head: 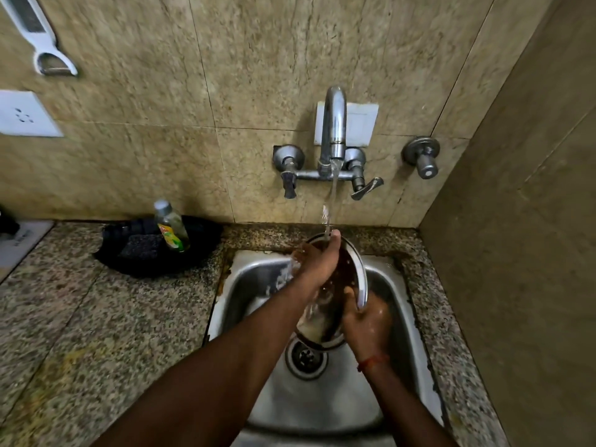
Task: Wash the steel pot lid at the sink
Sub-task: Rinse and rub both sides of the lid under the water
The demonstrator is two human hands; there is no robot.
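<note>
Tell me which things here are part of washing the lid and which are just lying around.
In use: steel pot lid, left hand, right hand, running tap, sink.
Lying about: soap bottle, black scrubber tray, peeler on the wall, wall socket.

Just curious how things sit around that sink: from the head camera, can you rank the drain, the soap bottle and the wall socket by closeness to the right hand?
1. Drain, just left of the right hand.
2. Soap bottle, on the left counter.
3. Wall socket, far left.
</note>
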